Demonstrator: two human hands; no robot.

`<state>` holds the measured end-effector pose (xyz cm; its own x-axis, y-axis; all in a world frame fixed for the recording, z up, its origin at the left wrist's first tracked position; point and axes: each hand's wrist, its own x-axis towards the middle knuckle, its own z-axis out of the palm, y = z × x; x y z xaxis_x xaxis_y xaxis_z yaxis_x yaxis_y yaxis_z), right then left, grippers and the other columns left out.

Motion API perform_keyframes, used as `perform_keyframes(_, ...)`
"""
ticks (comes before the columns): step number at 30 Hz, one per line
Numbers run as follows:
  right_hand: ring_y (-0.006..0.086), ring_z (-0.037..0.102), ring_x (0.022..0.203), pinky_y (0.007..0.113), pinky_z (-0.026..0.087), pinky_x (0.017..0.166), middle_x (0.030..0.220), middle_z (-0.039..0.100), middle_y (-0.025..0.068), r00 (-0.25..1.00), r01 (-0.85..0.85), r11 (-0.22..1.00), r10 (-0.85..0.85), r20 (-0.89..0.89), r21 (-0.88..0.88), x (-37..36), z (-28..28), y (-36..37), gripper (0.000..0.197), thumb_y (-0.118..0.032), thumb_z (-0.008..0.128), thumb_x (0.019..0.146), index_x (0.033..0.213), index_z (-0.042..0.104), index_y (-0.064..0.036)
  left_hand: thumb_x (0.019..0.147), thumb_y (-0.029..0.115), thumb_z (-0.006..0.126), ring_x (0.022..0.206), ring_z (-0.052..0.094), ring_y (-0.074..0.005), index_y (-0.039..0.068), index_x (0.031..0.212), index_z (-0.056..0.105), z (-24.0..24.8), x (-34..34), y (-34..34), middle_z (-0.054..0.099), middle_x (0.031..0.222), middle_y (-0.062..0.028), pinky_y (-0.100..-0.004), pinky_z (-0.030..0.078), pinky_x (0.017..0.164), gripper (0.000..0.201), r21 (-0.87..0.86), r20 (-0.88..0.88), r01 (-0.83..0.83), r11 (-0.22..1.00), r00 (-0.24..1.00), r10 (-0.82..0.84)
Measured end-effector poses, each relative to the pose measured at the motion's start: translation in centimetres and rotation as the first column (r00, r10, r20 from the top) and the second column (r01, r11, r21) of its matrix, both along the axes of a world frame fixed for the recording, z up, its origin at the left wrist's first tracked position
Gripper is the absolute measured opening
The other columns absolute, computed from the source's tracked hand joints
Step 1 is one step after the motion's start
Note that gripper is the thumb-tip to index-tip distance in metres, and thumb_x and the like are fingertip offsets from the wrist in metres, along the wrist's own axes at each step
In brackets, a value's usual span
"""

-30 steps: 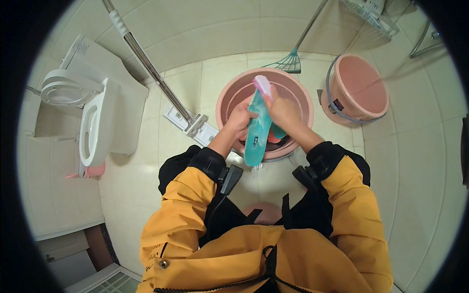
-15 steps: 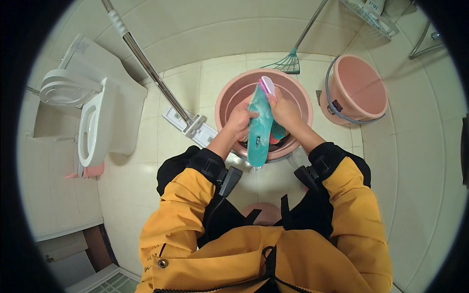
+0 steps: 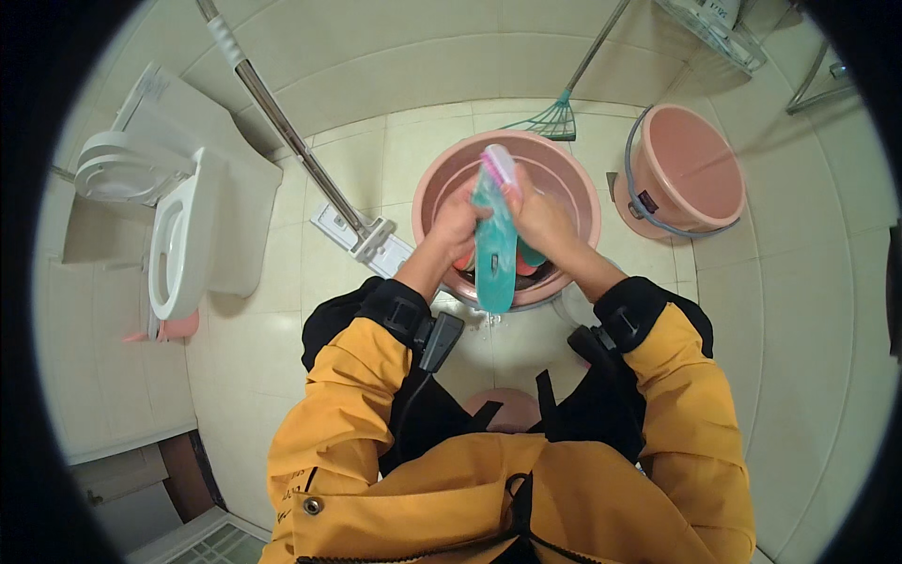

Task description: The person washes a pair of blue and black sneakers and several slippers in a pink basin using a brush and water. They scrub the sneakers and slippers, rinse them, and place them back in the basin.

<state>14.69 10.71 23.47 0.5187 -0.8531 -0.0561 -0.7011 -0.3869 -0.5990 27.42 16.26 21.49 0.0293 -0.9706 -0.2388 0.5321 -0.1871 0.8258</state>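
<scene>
Teal insole (image 3: 495, 273) sits between the hands, above the pink basin (image 3: 589, 197); I see the left hand (image 3: 456, 226) clasping its edge, the right hand (image 3: 543, 221) gripping a brush (image 3: 501, 164) at its far end.

Bathroom here, and homely one by look of it! Pale tiled walls (image 3: 442, 66) all round, tiled floor (image 3: 249, 362) underfoot. Over on left, white toilet (image 3: 221, 226), lid up! Flat mop (image 3: 298, 141) between it and pink basin (image 3: 419, 202). Pink bucket (image 3: 691, 169) off right, green-tined broom (image 3: 556, 120) at back, corner rack (image 3: 719, 42) and hose (image 3: 814, 94) up on wall.
</scene>
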Motion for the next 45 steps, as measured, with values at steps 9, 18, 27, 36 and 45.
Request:
perform_keyframes(9, 0.0415, 0.057, 0.073, 0.048, 0.045, 0.067, 0.08, 0.058, 0.0277, 0.999, 0.0, 0.998, 0.003, 0.045, -0.068, -0.4, -2.8, -2.3, 0.054, -0.04, 0.033, 0.087, 0.128, 0.03, -0.0036, 0.071, -0.014, 0.037, 0.093, 0.055, -0.021, 0.004, 0.122, 0.04, 0.9, -1.0, 0.5, 0.053, 0.106, -0.0097, -0.0324, 0.046, 0.08, 0.054, 0.062, 0.108, 0.027, 0.998, 0.994, -0.033)
perform_keyframes(18, 0.0058, 0.036, 0.041, 0.022, 0.024, 0.033, 0.066, 0.05, 0.0008, 0.684, -0.125, 0.777, -0.383, 0.621, 0.617, -2.4, -1.8, -6.2, 0.047, -0.017, 0.056, 0.079, 0.123, 0.041, -0.0062, 0.076, -0.005, 0.048, 0.094, 0.055, -0.0204, 0.003, 0.123, 0.036, 2.4, -0.1, 0.7, 0.053, 0.107, -0.0104, -0.0324, 0.046, 0.083, 0.049, -0.039, -0.139, 0.103, 0.994, 0.985, -0.107)
perform_keyframes(27, 0.0347, 0.057, 0.066, 0.043, 0.043, 0.062, 0.081, 0.06, 0.0177, 0.926, 0.018, 0.937, 0.117, 0.36, -0.348, -0.2, -2.2, -5.6, 0.057, -0.036, 0.047, 0.084, 0.129, 0.031, -0.0045, 0.082, -0.003, 0.042, 0.1, 0.051, -0.0202, 0.004, 0.125, 0.035, 2.1, -0.3, -0.2, 0.05, 0.11, -0.0097, -0.0319, 0.045, 0.083, 0.044, 0.028, 0.025, -0.177, 0.984, 0.984, 0.176)
perform_keyframes(36, 0.0408, 0.057, 0.067, 0.049, 0.045, 0.06, 0.072, 0.058, 0.0261, 0.996, -0.082, 0.994, 0.084, 0.023, -0.074, 0.7, 1.1, -0.1, 0.053, -0.04, 0.034, 0.087, 0.126, 0.031, -0.0039, 0.077, -0.009, 0.038, 0.098, 0.052, -0.0196, 0.004, 0.122, 0.04, 1.5, -0.7, -0.4, 0.052, 0.109, -0.0087, -0.0319, 0.043, 0.084, 0.046, -0.009, -0.037, -0.176, 0.984, 0.984, 0.176)
perform_keyframes(45, 0.0419, 0.057, 0.072, 0.05, 0.045, 0.063, 0.073, 0.058, 0.0261, 0.991, 0.114, 0.993, -0.111, 0.081, -0.034, 0.6, -1.0, -1.0, 0.053, -0.04, 0.032, 0.088, 0.121, 0.036, 0.0006, 0.076, -0.011, 0.035, 0.098, 0.052, -0.0181, 0.005, 0.128, 0.036, 1.9, -1.0, -0.7, 0.051, 0.113, -0.0079, -0.0293, 0.04, 0.086, 0.054, 0.006, -0.062, -0.065, 0.998, 0.996, 0.065)
